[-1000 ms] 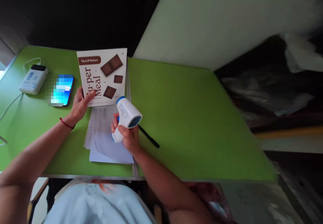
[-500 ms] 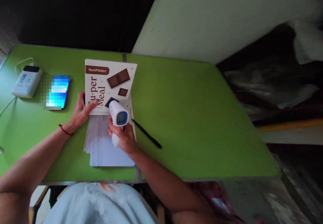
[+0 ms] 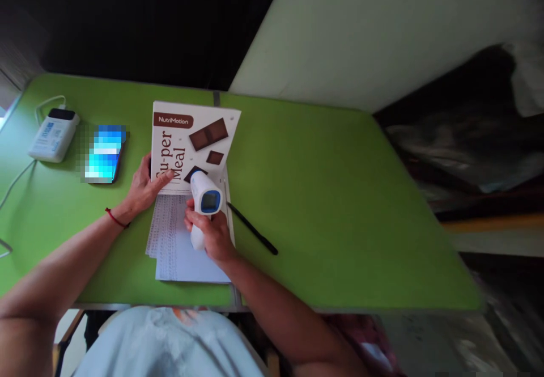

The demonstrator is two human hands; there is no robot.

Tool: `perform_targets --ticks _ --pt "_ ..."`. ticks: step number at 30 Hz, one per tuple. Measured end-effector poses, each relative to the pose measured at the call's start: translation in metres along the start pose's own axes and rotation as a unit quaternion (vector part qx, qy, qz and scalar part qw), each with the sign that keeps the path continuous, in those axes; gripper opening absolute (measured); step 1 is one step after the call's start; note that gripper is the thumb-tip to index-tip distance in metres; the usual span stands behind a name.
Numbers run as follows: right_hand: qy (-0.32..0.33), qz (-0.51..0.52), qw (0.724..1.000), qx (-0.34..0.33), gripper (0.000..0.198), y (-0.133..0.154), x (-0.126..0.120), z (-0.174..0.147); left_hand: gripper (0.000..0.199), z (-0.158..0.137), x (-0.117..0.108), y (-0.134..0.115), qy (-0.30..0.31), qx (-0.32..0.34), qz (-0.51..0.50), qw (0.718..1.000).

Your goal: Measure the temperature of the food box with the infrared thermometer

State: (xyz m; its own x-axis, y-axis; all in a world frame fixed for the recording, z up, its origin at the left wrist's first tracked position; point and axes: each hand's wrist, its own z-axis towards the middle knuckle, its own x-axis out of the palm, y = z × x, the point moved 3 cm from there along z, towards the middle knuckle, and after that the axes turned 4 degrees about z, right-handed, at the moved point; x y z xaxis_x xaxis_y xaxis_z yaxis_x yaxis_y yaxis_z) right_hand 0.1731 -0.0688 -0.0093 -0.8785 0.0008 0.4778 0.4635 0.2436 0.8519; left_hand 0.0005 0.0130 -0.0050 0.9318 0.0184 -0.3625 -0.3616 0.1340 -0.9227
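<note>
My left hand (image 3: 147,187) grips the lower left side of a white box (image 3: 178,156) printed "NutriMotion" with pictures of chocolate pieces, its thumb lying across the front. In my right hand (image 3: 215,235) is a white infrared thermometer (image 3: 200,187), fingers wrapped round its handle. The thermometer's blue-rimmed screen faces me, and its front end overlaps the lower part of the box in view; whether they touch I cannot tell. Below the box lie paper sheets (image 3: 182,258), some with handwriting. A black pen (image 3: 255,229) rests to the right of them.
On the left of the green table (image 3: 340,212) are a lit phone (image 3: 105,153), its screen blurred out, and a white power bank (image 3: 53,136) with a cable (image 3: 15,187). A pale wall (image 3: 340,37) and a dark panel (image 3: 140,25) stand behind the table.
The whole view has shifted slightly, so things appear a little further right. Both hands keep their holds on the box and the thermometer.
</note>
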Motion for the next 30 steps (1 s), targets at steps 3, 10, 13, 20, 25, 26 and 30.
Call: perform_targets --ticks 3,10,13,20,25,26,30 --pt "-0.011 0.001 1.0 0.01 0.031 0.003 0.0021 -0.0006 0.079 0.0 0.0 -0.0001 0.004 -0.006 -0.006 1.0" --pt "-0.018 0.002 1.0 0.012 0.032 0.0037 0.003 -0.001 0.076 -0.0008 0.0002 -0.0007 0.005 -0.002 -0.006 1.0" --pt "-0.017 0.002 1.0 0.011 0.031 0.0022 0.0018 -0.0014 0.072 -0.0009 0.0008 0.0014 0.008 0.005 -0.014 1.0" --pt "-0.007 0.047 0.998 0.027 0.033 -0.0003 0.003 0.0001 0.071 -0.0008 0.0007 0.0014 0.005 0.014 -0.019 1.0" --pt "-0.003 0.086 0.995 0.049 0.042 -0.0009 0.0048 0.0012 0.073 -0.0012 0.0007 -0.0001 0.01 0.008 -0.017 1.0" --pt "0.003 0.084 0.995 0.056 0.044 -0.0009 0.005 0.0011 0.074 -0.0012 0.0007 0.0004 0.01 0.004 -0.016 1.0" --pt "0.031 0.075 0.995 0.056 0.058 -0.0005 0.0052 -0.0001 0.071 -0.0011 0.0014 0.0039 0.011 0.003 -0.043 0.999"
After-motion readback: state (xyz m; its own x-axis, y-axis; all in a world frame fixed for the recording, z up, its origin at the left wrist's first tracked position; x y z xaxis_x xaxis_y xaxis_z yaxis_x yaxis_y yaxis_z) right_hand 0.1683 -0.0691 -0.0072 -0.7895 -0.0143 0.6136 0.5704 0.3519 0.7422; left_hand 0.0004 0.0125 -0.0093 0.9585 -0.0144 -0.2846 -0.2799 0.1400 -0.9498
